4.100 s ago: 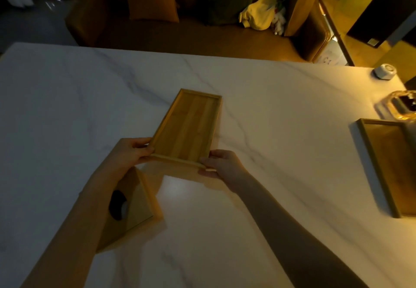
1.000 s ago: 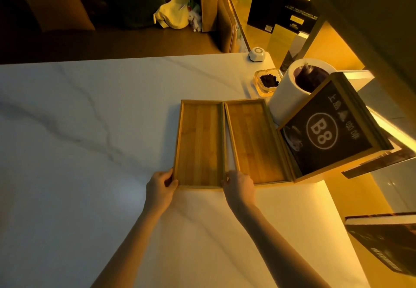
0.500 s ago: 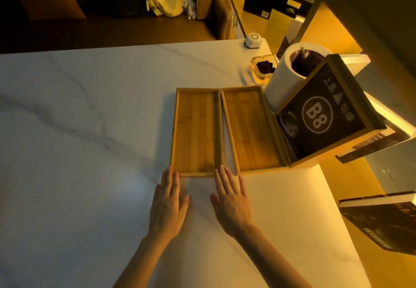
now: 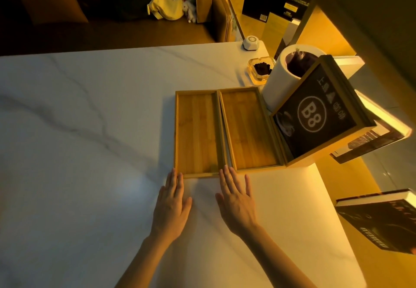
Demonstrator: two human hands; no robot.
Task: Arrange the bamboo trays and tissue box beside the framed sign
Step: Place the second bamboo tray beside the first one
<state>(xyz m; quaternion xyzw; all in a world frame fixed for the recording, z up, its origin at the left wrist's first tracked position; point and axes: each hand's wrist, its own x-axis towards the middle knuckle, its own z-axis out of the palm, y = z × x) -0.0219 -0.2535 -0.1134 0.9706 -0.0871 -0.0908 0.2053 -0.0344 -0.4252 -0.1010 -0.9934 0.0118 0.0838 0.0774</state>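
Lying side by side beside the framed sign (image 4: 319, 116): left tray (image 4: 197, 132) and right tray (image 4: 248, 127), both empty.
Resting flat on the tabletop (image 4: 78, 152), fingers spread, holding nothing: left hand (image 4: 172, 206), right hand (image 4: 236, 202), fingertips at the trays' near edge.

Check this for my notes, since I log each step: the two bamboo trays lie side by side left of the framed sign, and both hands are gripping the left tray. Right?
Not quite. In the head view the left hand and right hand lie flat and open on the table, fingertips at the left tray. The right tray and framed sign are as stated.
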